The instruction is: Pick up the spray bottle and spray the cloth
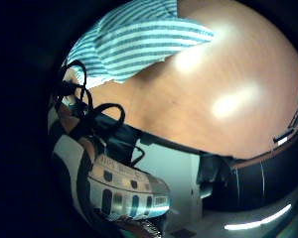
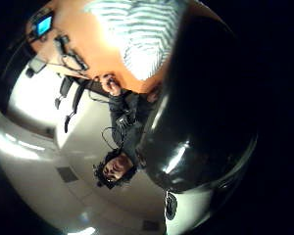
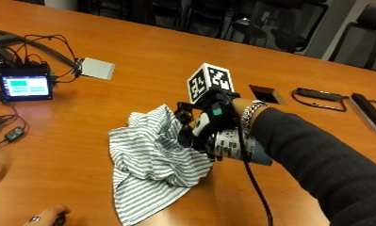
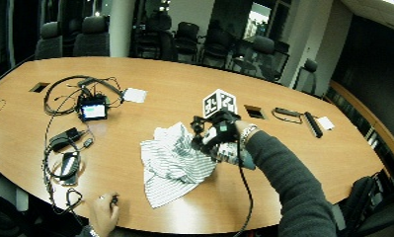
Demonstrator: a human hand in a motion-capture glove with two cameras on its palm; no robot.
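Your right hand (image 3: 214, 126) is grasping the bottle (image 3: 232, 146): the fingers are curled round it, and the patterned body with a teal base sticks out under your wrist. In the outside view the hand is held just above the table (image 3: 143, 61), at about 3 o'clock from the cloth (image 3: 151, 162), which lies crumpled and striped beside it. I judge that you are now in the spraying step, with the bottle already lifted.

To do it well, check first where the nozzle looks. I cannot see the nozzle or the trigger in any view, so I cannot tell if your finger is on it. Turn the bottle so the nozzle points toward 9 o'clock, at the middle of the cloth and not at its edge. Keep the bottle near the cloth. The screen (image 3: 26, 87) at 10 o'clock should stay dry.
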